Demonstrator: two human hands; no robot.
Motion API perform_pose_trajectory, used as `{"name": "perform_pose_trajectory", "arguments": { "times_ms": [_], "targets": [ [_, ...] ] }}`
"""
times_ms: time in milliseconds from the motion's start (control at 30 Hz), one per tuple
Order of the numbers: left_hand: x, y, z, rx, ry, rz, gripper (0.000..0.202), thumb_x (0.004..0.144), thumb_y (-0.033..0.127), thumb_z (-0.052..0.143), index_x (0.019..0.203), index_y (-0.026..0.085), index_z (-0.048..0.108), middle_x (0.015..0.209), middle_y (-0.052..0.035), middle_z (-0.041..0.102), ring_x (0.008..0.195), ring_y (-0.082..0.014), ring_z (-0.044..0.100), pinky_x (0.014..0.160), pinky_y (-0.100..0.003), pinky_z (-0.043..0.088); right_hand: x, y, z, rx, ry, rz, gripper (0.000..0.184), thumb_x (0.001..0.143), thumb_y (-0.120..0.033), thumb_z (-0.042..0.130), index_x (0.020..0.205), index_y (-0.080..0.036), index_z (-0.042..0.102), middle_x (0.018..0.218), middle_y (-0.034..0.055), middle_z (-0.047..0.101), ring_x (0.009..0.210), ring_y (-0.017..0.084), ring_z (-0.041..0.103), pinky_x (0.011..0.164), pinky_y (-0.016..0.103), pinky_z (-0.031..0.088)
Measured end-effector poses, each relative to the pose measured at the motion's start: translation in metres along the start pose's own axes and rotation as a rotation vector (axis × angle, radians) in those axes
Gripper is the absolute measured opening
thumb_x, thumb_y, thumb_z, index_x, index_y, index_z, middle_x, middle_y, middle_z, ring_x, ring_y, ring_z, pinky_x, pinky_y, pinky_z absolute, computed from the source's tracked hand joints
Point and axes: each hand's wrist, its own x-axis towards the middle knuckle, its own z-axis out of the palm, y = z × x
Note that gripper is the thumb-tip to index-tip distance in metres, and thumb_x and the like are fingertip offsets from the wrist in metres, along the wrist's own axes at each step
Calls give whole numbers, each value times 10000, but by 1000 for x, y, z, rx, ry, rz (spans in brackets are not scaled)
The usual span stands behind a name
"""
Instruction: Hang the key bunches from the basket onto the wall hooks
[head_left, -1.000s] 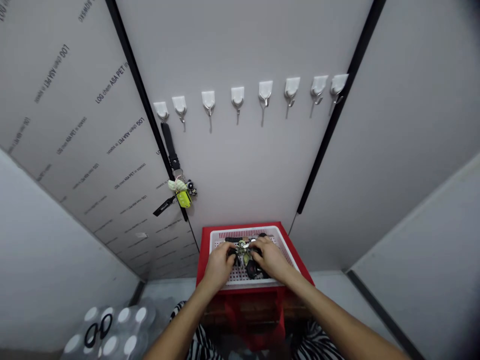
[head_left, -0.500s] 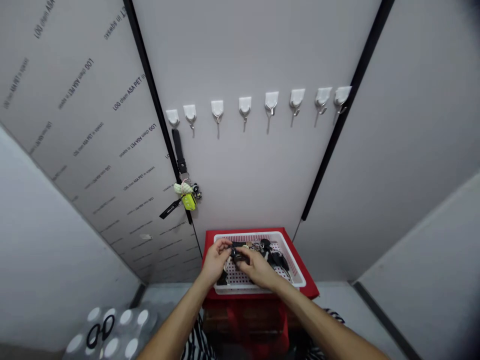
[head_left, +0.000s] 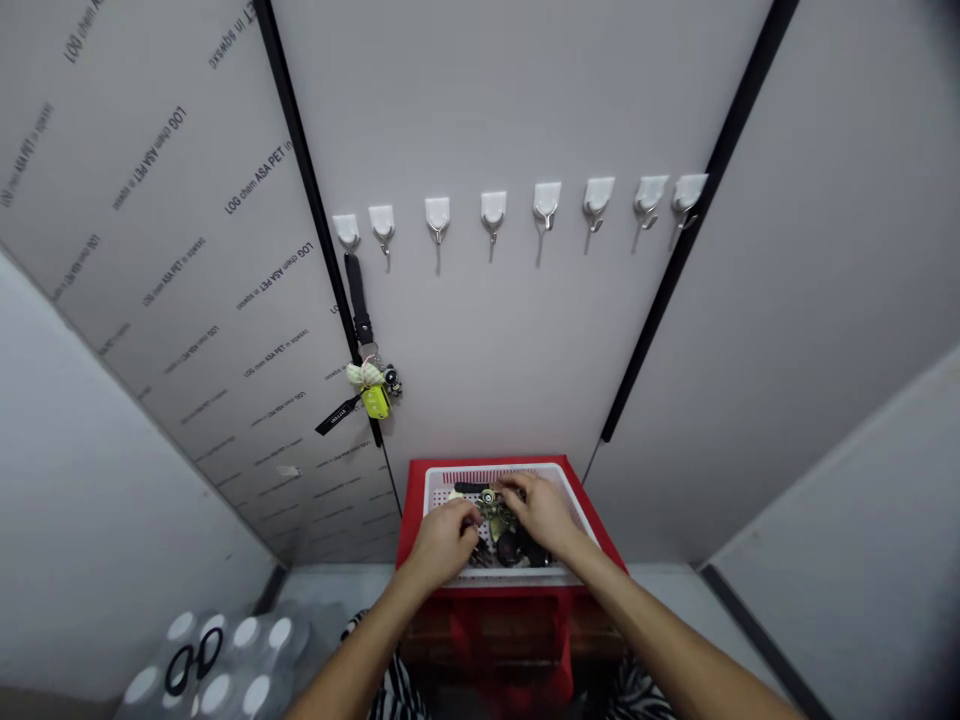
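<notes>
Both hands reach into a white perforated basket [head_left: 442, 482] that sits on a red stool [head_left: 414, 505] against the wall. The basket holds a tangle of keys and key fobs [head_left: 501, 520], mostly black and metal. My left hand [head_left: 444, 538] is curled over the left part of the pile, fingers bent onto a small item I cannot name. My right hand [head_left: 541, 512] covers the right part, fingers closed on the keys. On the wall above, a keychain with a black strap and yellow-green fob [head_left: 369, 385] hangs from the leftmost hook [head_left: 346, 232].
A row of several white adhesive hooks [head_left: 492, 213] runs across the grey wall panel, all bare except the leftmost. Black vertical strips [head_left: 675, 258] divide the panels. A pack of bottles with white caps [head_left: 217, 668] lies on the floor at lower left.
My hands had lifted a key item above the basket's left side; now both are down in the pile again, spread further apart. The view shifted slightly.
</notes>
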Motion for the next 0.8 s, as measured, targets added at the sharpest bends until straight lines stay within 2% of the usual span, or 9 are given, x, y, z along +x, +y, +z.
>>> {"name": "perform_pose_trajectory", "arguments": {
  "times_ms": [133,267,367,533,600,667,800],
  "targets": [
    [-1,2,3,206,13,5,171,621,117,357,706,182,491,753,-3,511,725,-110,444,644,-211,319,11,0,6,-383,-103,5,238,684,-250,362,786,-169,562,817,77,573,813,196,465,707,308,298],
    [0,1,4,283,17,-6,159,640,140,364,728,192,485,781,3,516,745,-107,449,655,-209,326,17,-3,15,-572,-188,-9,240,663,-296,382,752,-165,562,832,95,555,835,227,439,712,360,259],
    [0,1,5,323,5,-23,144,652,168,372,733,194,488,781,2,522,743,-110,454,652,-210,328,17,-5,16,-559,-244,-19,234,619,-316,424,757,-171,546,849,84,544,831,226,430,694,349,262],
    [-1,3,5,381,-2,-31,150,662,205,374,740,191,501,779,-7,531,725,-121,459,657,-227,322,12,-8,12,-480,-275,-73,243,597,-237,429,822,-197,513,795,40,568,825,203,426,690,320,262],
    [-2,3,5,376,4,-24,148,660,212,376,733,191,503,772,-8,533,720,-127,460,662,-238,324,11,-9,13,-495,-272,-72,262,599,-219,418,840,-193,518,806,53,569,841,210,421,697,328,256],
    [-2,3,5,350,13,-27,144,652,204,382,730,192,503,773,-9,531,726,-133,460,671,-248,329,10,-10,14,-516,-297,-59,224,594,-213,414,769,-176,548,794,73,571,832,219,426,690,335,258],
    [-1,2,5,219,133,-9,252,609,122,394,840,180,474,899,-29,491,861,-137,423,766,-256,313,13,-13,13,-389,-255,-22,174,596,-212,404,669,-166,554,712,62,573,753,199,456,646,308,283]
  ]
}}
